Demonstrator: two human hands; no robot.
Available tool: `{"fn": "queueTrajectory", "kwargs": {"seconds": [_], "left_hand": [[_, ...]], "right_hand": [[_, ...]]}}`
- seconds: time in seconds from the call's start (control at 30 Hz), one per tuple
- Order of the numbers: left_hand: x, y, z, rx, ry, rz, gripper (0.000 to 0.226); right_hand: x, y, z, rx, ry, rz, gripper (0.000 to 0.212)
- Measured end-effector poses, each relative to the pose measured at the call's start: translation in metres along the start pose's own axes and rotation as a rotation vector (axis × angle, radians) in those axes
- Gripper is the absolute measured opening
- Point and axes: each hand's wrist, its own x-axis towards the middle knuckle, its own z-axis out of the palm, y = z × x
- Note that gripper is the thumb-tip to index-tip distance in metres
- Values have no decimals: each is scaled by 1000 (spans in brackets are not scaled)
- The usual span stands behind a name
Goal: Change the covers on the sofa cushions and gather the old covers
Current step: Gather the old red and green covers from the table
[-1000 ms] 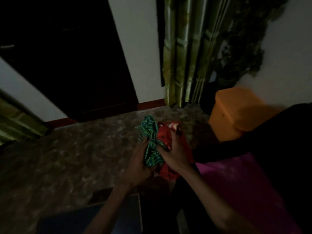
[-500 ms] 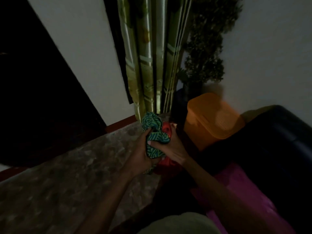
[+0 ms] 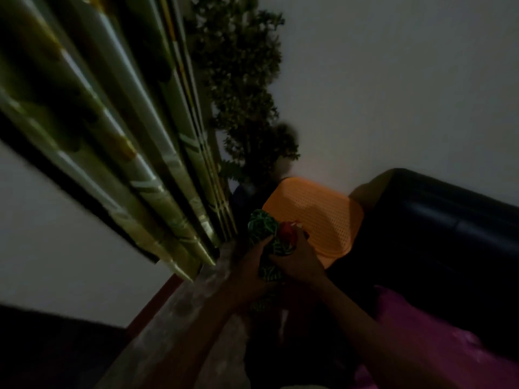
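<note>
My view dim, blurred. Two bare forearms enter from 6 o'clock edge, no sleeves visible on either, no watch, bracelet or ring that I can make out. Left hand (image 3: 247,265) at frame centre, right hand (image 3: 300,265) just beside it toward 3 o'clock. Fingers (image 3: 276,258) bare, ungloved. Nails, finer detail lost in low light. Pale rounded patch at 6 o'clock edge, possibly clothing; cannot tell.

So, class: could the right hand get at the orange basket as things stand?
Probably yes: the right hand is right in front of the orange basket with nothing between, though it is holding the bundled covers.
</note>
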Motion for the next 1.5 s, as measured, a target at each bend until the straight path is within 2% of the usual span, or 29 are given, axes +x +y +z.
{"fn": "queueTrajectory", "kwargs": {"seconds": [0.1,0.27,0.4,0.5,0.57,0.63,0.73,0.8,0.93,1.03,1.17,1.2,1.23,1.4,1.5], "left_hand": [[58,-20,-27,93,-125,32,94],[162,-36,-66,241,-211,95,92],[230,-42,-65,250,-253,89,70],[284,-63,-49,321,-362,32,47],[321,-83,-35,373,-480,-7,40],[356,-110,-17,434,-582,-18,38],[400,-148,17,561,-764,-24,43],[418,-174,41,618,-876,27,49],[435,-229,89,683,-1086,117,60],[437,-279,121,704,-1259,184,60],[432,-292,136,789,-1245,266,90],[432,-290,137,769,-1217,240,92],[432,-298,141,778,-1191,288,94],[441,-320,142,839,-1224,323,107],[444,-328,141,841,-1227,344,101]], "right_hand": [[44,-4,-7,46,117,63,109],[100,-13,-33,100,337,161,102],[128,-8,-54,168,538,295,120],[137,6,-68,205,697,398,105],[143,20,-76,210,787,472,90],[153,36,-82,229,863,556,84],[170,65,-83,273,1009,673,95],[184,81,-83,280,1052,715,101],[209,112,-66,354,1153,795,127],[221,124,-53,340,1210,831,106],[231,138,-35,291,1238,850,100],[234,140,-32,276,1235,852,100],[237,145,-30,265,1230,858,101],[251,156,-18,265,1203,874,100],[253,158,-14,256,1224,891,100]]}}
